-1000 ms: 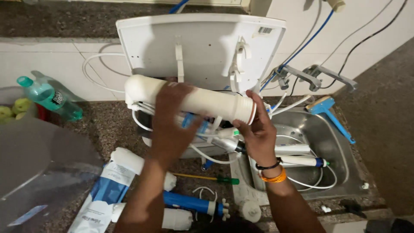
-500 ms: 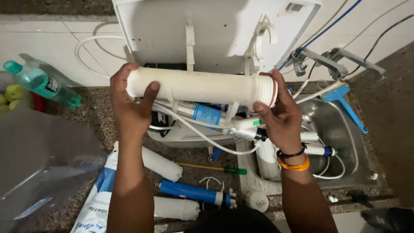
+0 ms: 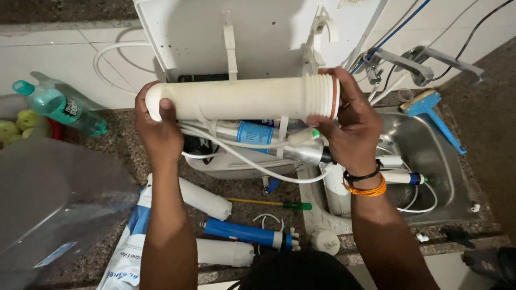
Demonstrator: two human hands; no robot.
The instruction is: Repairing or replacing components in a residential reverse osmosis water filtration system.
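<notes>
Item: white cylindrical filter housing (image 3: pixel 242 99), held level across the upper middle of the frame, in front of the white back panel (image 3: pixel 258 32) of an opened water purifier.

Axis and heading: long axis runs left to right. The rounded closed end points to the left of the frame; the threaded open end with its orange sealing ring points right.

Grip: left hand (image 3: pixel 158 129) cups the rounded end, fingers wrapped behind and thumb across the front. Right hand (image 3: pixel 352 126) closes around the threaded collar, fingers curled over the top. Both hands are firmly closed on the housing.

Handling, as judged: rigid moulded plastic, probably light to moderate in weight, smooth along the barrel and likely slick if wet. The ridged collar and the domed end offer the surest purchase. The threads and ring look like the parts most easily damaged.

Surroundings: white tubing (image 3: pixel 242 156) loops just below the housing. On the speckled tabletop (image 3: pixel 107 161), lower centre, lie a blue filter cartridge (image 3: pixel 242 233), a white cartridge (image 3: pixel 204 198) and a green-handled screwdriver (image 3: pixel 274 204). A steel sink (image 3: pixel 435 161) sits at right, a teal bottle (image 3: pixel 59 107) at upper left.
</notes>
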